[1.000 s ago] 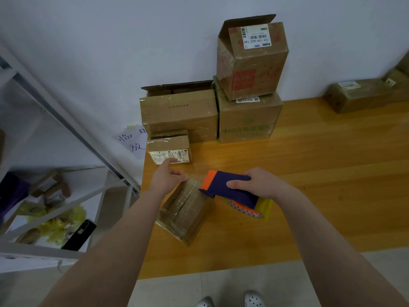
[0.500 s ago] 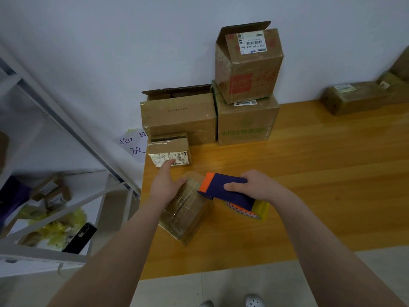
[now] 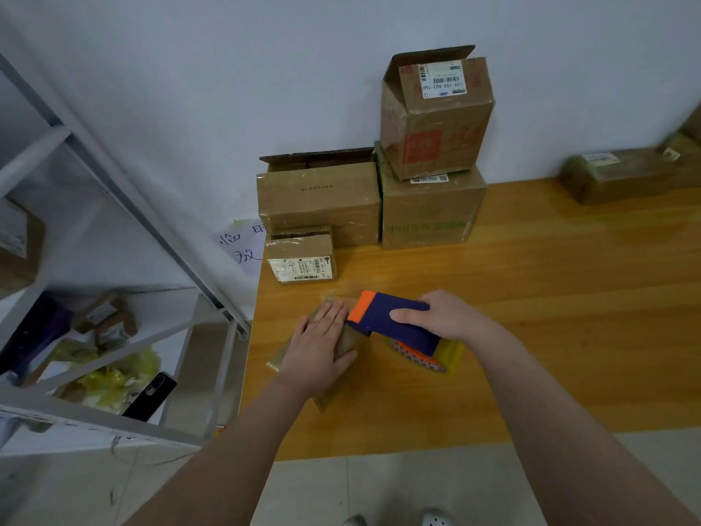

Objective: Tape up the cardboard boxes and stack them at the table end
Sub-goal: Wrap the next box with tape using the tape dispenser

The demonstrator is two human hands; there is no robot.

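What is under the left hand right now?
A small brown tape-wrapped cardboard box on the wooden table. The left hand lies flat on it, hiding most of its top face.

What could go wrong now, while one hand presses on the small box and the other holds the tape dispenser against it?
1. The left hand lies flat on the small box, fingertips right beside the orange end of the tape dispenser; the tape or its cutter may catch them.
2. The small box sits close to the left edge of the table; a strong pull by the right hand may turn or slide it.
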